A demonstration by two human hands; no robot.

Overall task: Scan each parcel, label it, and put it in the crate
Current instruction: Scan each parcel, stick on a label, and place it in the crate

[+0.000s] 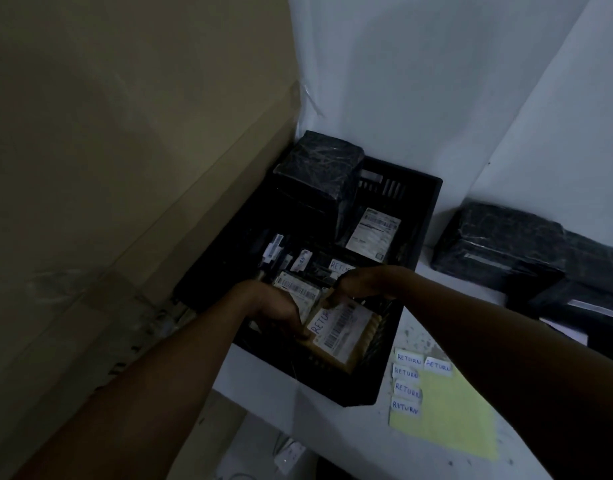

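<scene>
White table (333, 424) against white wall (436, 81); 5 RETURN stickers (407, 374).

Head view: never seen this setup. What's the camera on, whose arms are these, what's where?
There is no robot here. The one picture comes from a wide-angle camera worn on a person's head, looking down at their own bare arms. The left hand and right hand together hold a tan parcel, which bears a barcode label and a handwritten RETURN sticker, low inside a black crate. The crate already holds other labelled parcels and a tall black-wrapped one. Right of the crate, more black-wrapped parcels wait on the white surface. Near the crate's corner lies a yellow sheet with spare RETURN stickers.
</scene>
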